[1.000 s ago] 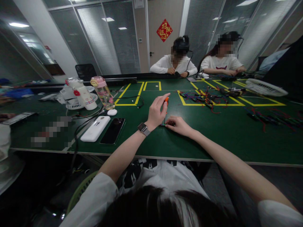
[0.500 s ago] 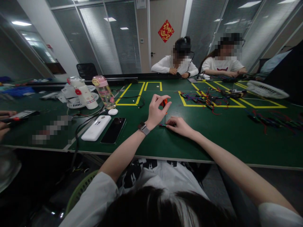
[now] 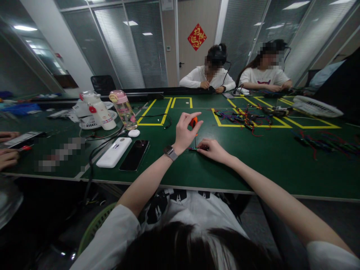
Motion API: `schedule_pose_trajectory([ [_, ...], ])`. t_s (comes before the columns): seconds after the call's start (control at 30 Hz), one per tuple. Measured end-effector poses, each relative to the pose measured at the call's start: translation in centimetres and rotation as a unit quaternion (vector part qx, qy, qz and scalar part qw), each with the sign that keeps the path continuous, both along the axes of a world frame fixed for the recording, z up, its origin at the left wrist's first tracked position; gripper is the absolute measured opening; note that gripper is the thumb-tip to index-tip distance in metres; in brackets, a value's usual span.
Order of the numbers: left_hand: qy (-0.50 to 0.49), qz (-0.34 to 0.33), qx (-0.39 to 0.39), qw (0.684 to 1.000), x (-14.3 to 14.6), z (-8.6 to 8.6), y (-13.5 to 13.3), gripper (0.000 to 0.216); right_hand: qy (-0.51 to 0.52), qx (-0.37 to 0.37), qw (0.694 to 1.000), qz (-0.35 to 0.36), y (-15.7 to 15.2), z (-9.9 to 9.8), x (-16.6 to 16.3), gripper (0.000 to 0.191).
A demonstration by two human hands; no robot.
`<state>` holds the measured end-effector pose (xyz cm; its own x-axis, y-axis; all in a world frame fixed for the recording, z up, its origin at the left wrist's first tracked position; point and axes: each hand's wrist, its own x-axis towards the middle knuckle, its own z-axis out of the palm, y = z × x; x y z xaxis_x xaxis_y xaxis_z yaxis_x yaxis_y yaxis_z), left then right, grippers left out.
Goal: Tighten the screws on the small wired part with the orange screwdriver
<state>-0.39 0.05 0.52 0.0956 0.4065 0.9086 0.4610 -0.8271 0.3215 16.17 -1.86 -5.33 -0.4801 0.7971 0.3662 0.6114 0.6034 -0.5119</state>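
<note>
Left hand [image 3: 185, 131]: my fingers curl round the orange screwdriver [image 3: 194, 122], thumb and pointer apart; I can't tell if they grip it.
Right hand [image 3: 212, 150]: my fingers pinch the little board [image 3: 192, 149].
Screwdriver: stands up by my left thumb, tip down at the board, near my right fingertips.
Pink-top bottle [image 3: 123, 110]: left of my left fingers, see-through; can't tell what's inside.
White bottle [image 3: 102, 112]: farther left of them; its inside is hidden.
</note>
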Motion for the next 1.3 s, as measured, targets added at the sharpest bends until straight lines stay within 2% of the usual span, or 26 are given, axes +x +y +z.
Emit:
schedule_pose_trajectory([
  [0.1,-0.001,0.002,0.001,1.000,0.04,0.00,-0.14,0.022,0.000,-0.001,1.000,0.000,-0.07,0.10,-0.03,0.010],
  [0.3,0.014,-0.061,-0.026,0.998,0.18,-0.10,-0.05,0.033,0.008,-0.002,1.000,0.005,-0.13,0.16,-0.07,0.009],
  [0.6,0.009,0.015,-0.003,1.000,0.00,-0.05,-0.07,0.024,0.003,0.001,1.000,0.001,-0.14,0.23,-0.08,0.010],
  [0.87,0.007,-0.041,-0.019,0.999,0.10,-0.12,-0.09,0.029,0.004,-0.002,1.000,0.004,-0.14,0.25,-0.08,0.010],
  [1.1,0.013,-0.001,0.008,1.000,0.08,-0.08,-0.23,0.024,0.005,0.000,1.000,0.004,-0.12,0.22,-0.08,0.010],
  [1.3,0.021,-0.030,-0.011,0.999,0.05,-0.22,-0.34,0.030,0.010,-0.004,1.000,0.009,-0.07,0.13,-0.01,0.011],
])
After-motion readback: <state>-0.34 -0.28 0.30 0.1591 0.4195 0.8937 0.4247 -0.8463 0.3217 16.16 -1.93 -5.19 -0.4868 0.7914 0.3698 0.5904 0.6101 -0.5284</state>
